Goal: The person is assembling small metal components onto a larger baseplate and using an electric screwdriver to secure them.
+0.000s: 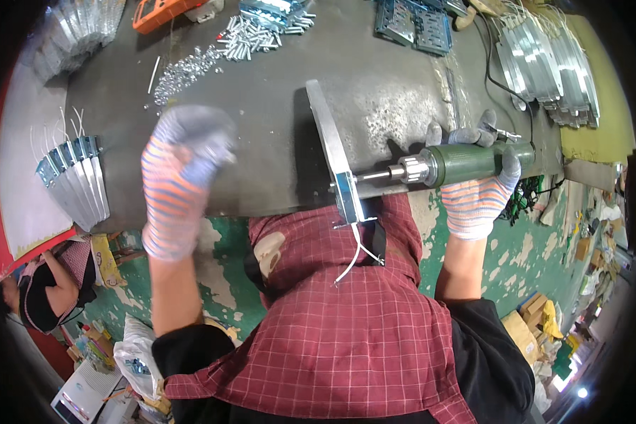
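My right hand [479, 194], in a striped glove with grey fingertips, is wrapped round a green electric screwdriver [473, 164]. A small metal fastener [503, 134] shows by its fingers. The driver's bit points left and reaches the blue bracket end of a flat metal strip [326, 134], which lies over the table's near edge with white wires hanging from it. My left hand [189, 159], gloved alike, is lifted left of the strip, apart from it. Motion blurs its bent fingers; something shiny may be at the fingertips, but I cannot make it out.
Beyond my left hand lie loose nuts [184, 76] and a heap of screws [251, 41]. Wired strips [78, 185] are stacked at left, with more metal strips [548, 67] at far right. Blue brackets [417, 27] and an orange tool [164, 13] lie farther back. Another person [53, 286] is at lower left.
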